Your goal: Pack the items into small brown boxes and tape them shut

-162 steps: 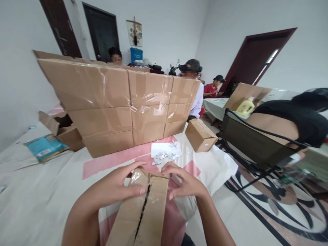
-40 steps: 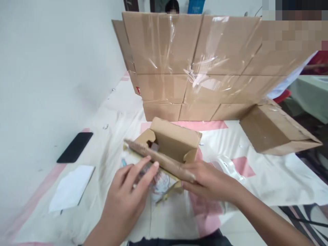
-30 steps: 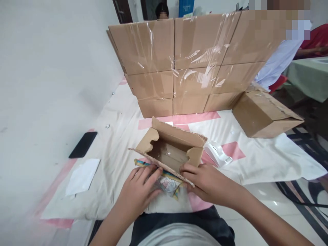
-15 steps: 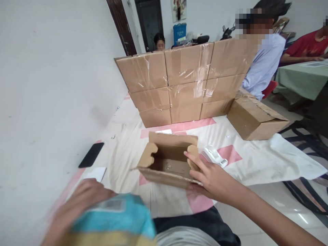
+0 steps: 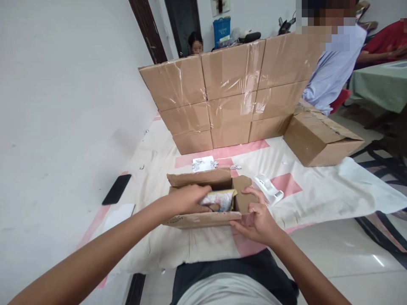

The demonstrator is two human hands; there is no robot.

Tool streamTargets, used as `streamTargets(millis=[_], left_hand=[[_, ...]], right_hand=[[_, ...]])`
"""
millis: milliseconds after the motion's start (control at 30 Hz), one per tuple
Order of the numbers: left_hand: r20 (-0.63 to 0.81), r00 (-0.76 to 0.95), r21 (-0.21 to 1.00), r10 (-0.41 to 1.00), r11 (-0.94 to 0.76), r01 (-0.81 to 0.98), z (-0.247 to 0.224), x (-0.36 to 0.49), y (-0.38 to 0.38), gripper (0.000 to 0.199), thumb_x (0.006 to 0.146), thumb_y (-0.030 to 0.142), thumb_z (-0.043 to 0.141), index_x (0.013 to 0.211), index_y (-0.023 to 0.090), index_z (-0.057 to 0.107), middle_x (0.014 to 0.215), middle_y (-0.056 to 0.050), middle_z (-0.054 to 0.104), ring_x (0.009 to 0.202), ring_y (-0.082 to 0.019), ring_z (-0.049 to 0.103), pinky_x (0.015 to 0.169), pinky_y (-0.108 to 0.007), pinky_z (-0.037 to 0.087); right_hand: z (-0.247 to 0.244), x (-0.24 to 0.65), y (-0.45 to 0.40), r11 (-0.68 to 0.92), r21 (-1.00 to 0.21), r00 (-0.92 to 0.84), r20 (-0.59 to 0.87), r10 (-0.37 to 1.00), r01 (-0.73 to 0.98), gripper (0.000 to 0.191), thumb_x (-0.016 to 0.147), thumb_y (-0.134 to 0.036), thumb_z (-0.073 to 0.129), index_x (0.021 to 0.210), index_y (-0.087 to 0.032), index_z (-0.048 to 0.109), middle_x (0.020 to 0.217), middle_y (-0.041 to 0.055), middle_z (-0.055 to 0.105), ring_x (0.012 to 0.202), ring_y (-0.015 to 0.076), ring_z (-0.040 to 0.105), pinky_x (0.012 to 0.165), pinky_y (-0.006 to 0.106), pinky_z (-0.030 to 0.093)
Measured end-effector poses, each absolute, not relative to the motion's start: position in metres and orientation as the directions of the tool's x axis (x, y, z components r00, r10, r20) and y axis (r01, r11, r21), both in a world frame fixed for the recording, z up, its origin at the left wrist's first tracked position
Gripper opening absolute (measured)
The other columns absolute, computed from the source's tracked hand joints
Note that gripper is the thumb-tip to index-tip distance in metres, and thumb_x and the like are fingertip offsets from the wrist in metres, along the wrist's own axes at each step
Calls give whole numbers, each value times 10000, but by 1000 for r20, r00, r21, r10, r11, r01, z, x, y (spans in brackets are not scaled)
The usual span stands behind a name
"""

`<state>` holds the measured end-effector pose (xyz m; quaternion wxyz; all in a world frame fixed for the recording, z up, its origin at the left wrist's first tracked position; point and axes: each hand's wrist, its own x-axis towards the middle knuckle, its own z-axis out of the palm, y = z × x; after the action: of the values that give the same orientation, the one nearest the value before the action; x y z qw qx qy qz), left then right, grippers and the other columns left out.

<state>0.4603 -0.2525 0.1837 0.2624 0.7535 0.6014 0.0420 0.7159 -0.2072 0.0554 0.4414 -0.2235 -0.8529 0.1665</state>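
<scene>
An open cardboard box (image 5: 203,220) stands at the near side of the table, its flaps raised. My left hand (image 5: 190,198) reaches down into it, closed around a packet with a whitish printed face and a yellow edge (image 5: 224,199). Most of that packet lies below the box's rim, and the hand partly covers it. At the box's right end, my right hand (image 5: 256,216) grips the side flap (image 5: 242,192), fingers bent over it and thumb at the near corner. Just beyond that hand is a white tape dispenser (image 5: 269,189).
A wall of taped cardboard boxes (image 5: 232,93) rises across the back. Another carton (image 5: 321,140) sits to the right. A black phone (image 5: 116,189) and white paper (image 5: 119,216) lie left, with small scraps (image 5: 203,164) behind the box. People are beyond.
My left hand has carried the packet from the lower left into the box. The right hand stays at the box's right end, its fingers now bent around the flap.
</scene>
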Motion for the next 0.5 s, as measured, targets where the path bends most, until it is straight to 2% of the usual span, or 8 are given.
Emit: streamTargets(millis=[67,133,200,267,333,433,500], left_hand=[[-288,379,537,880,-179,824,170,462,-250,248,930,293,524,1098,295,706,1145,-11,767,957,-214,729,752,-285,537],[-230,418,526,879,-249,813,166,455,-260,332,963,327,524,1269,311,653,1299,-14,712,1114,-207,690,878,-293,526],[-192,389,394,901,-292,872,166,444,-278,337,972,407,562,1271,276,648,1211,-41,729,1065,-223,682,906,-324,505],[-173,363,261,916,-312,913,166,432,-300,281,1016,410,491,1147,259,688,1016,-31,745,949,-217,677,939,-364,479],[-111,370,195,922,-345,918,162,420,-321,265,1032,351,451,1099,269,694,1011,-18,748,1020,-217,670,1102,-427,384],[12,336,152,942,-333,930,147,407,-353,238,994,307,493,1131,295,687,1118,-5,748,1184,-227,638,1248,-473,178],[68,292,152,954,-300,942,134,401,-374,234,954,282,508,1081,305,703,1055,-2,756,1154,-237,655,1233,-469,216]], right_hand=[[49,716,-207,830,-510,-497,673,548,225,382,746,-344,830,738,-248,461,1267,169,533,1218,366,607,925,528,606],[44,717,-207,817,-538,-464,681,566,206,394,744,-332,827,847,-262,454,1290,169,542,1240,371,604,963,556,585],[39,717,-207,805,-568,-418,698,581,171,456,753,-305,806,1028,-289,442,1310,168,560,1253,372,610,972,579,576],[34,716,-210,798,-589,-376,716,588,127,595,761,-249,772,1212,-327,393,1324,164,582,1243,362,629,965,583,579],[28,717,-218,798,-595,-351,730,586,94,708,752,-195,752,1320,-353,361,1333,157,603,1214,349,654,963,572,584],[13,718,-238,827,-560,-395,748,533,54,760,701,-238,792,1343,-384,413,1336,122,639,1135,342,696,929,550,605],[0,717,-253,846,-531,-514,715,474,42,721,644,-357,836,1266,-480,494,1337,36,663,1045,321,730,836,502,631]])
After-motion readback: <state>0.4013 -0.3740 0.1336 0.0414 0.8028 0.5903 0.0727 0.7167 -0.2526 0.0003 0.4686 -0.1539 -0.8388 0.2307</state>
